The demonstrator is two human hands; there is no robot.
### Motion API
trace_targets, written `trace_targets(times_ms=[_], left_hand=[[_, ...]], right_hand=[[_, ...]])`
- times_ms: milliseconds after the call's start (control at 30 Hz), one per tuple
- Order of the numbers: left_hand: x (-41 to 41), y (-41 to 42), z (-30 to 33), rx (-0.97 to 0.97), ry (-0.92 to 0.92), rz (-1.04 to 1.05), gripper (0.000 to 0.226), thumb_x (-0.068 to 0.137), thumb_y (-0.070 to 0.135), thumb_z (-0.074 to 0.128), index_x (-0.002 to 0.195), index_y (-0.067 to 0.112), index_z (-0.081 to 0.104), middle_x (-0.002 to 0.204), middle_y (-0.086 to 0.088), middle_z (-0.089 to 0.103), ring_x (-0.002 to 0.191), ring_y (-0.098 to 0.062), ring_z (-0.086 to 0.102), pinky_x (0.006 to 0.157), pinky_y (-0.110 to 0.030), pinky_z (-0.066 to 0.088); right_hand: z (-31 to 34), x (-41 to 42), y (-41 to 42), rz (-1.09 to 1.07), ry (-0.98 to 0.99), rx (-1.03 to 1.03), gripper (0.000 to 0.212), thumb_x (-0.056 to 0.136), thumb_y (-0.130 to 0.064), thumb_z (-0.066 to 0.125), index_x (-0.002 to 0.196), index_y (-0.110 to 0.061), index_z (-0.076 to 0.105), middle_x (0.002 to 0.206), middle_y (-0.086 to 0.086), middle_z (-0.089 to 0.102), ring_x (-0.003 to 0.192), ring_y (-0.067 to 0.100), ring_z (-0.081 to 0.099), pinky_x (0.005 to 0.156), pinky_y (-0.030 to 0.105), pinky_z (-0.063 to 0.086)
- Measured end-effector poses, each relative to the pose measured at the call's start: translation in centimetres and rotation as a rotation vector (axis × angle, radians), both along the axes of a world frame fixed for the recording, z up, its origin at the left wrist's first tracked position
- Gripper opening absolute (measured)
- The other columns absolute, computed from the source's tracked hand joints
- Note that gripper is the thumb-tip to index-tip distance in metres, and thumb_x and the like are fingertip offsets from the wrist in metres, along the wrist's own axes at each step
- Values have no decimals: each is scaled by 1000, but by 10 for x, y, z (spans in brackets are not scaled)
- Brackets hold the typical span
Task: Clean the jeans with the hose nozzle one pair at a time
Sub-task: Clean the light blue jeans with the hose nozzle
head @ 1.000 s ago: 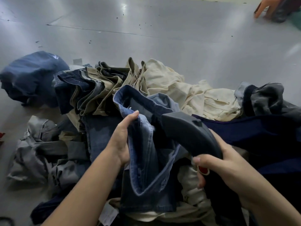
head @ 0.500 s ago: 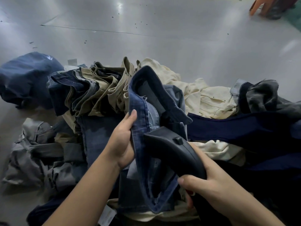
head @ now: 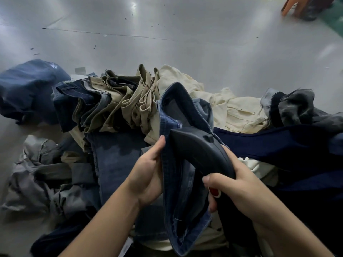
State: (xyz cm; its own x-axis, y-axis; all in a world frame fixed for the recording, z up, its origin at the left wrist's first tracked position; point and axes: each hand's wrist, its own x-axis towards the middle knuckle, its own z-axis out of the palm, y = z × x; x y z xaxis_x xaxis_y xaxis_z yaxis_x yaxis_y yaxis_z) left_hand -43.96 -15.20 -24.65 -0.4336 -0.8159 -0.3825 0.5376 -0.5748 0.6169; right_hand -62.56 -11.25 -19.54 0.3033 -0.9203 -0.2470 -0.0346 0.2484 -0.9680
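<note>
- Your left hand grips the near edge of the blue jeans along their open waistband or leg mouth, thumb up along the hem, fingers tucked behind the cloth.
- Your right hand is wrapped round the handle of the dark hose nozzle, thumb over a red button on its underside.
- The nozzle's long axis runs from your right hand up and to the left, its broad head pointing away from you into the jeans' opening, just beside your left thumb.
- The held jeans stand upright between your hands, the opening stretching from above your hands down past your wrists.
- Beyond your hands lies a heap of khaki trousers; a cream garment lies beyond your right hand, grey trousers left of your left hand.
</note>
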Motion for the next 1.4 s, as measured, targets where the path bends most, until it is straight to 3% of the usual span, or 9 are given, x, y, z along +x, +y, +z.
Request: trace_targets(times_ms=[267,433,667,767,867,1000,1200,1300,1400], left_hand=[[8,8,-2,-37,-53,-52,51,87,49,51,118,12,68,121,-16,65,108,-27,65,91,-38,53],[13,5,-4,-135,-143,56,28,86,27,55,105,17,74,110,-16,70,97,-28,68,85,-42,56],[7,1,1,-95,-248,131,35,80,30,57,103,8,73,106,-19,70,93,-30,69,87,-45,54],[13,-9,4,5,-168,235,46,88,38,51,118,7,63,108,-17,70,95,-31,69,84,-44,56],[26,-18,4,84,-67,280,49,98,43,37,112,5,65,109,-18,70,95,-31,70,77,-42,56],[29,-21,2,77,-42,270,51,98,43,36,111,5,67,111,-15,70,97,-29,70,77,-41,58],[20,-23,5,28,51,228,54,96,44,37,105,6,74,115,-17,68,101,-30,68,74,-40,58],[18,-23,5,14,109,203,56,98,43,33,104,5,74,115,-17,68,104,-30,67,75,-39,58],[13,-19,5,13,117,140,54,94,44,38,108,5,73,119,-15,66,109,-28,65,81,-39,56]], right_hand=[[7,3,-15,-15,-97,5,43,67,-13,63,102,-39,63,58,10,56,43,25,57,46,29,49],[6,5,-18,-35,-101,-17,43,69,-15,64,104,-39,62,60,8,57,44,25,58,47,32,51],[10,-6,-21,-118,-126,-49,37,68,-15,66,98,-38,66,64,9,56,44,25,56,50,36,52],[13,-16,-16,-129,-117,-79,38,68,-14,66,98,-37,67,64,11,57,44,27,55,50,36,51],[16,-30,-12,-174,-128,-77,39,66,-12,66,98,-34,69,64,15,56,42,27,53,48,35,50],[12,-30,-3,-116,-94,-33,50,62,-11,67,103,-41,67,53,18,53,40,29,53,43,32,48],[-6,-2,14,131,-21,-21,62,65,-15,67,113,-53,56,64,-11,68,55,0,62,54,11,45],[-13,2,17,115,39,-30,64,68,-10,63,120,-46,53,75,-14,70,59,-4,62,57,10,44],[-15,2,18,94,54,-18,64,68,-10,61,121,-45,52,69,-14,69,55,-2,61,55,12,45]])
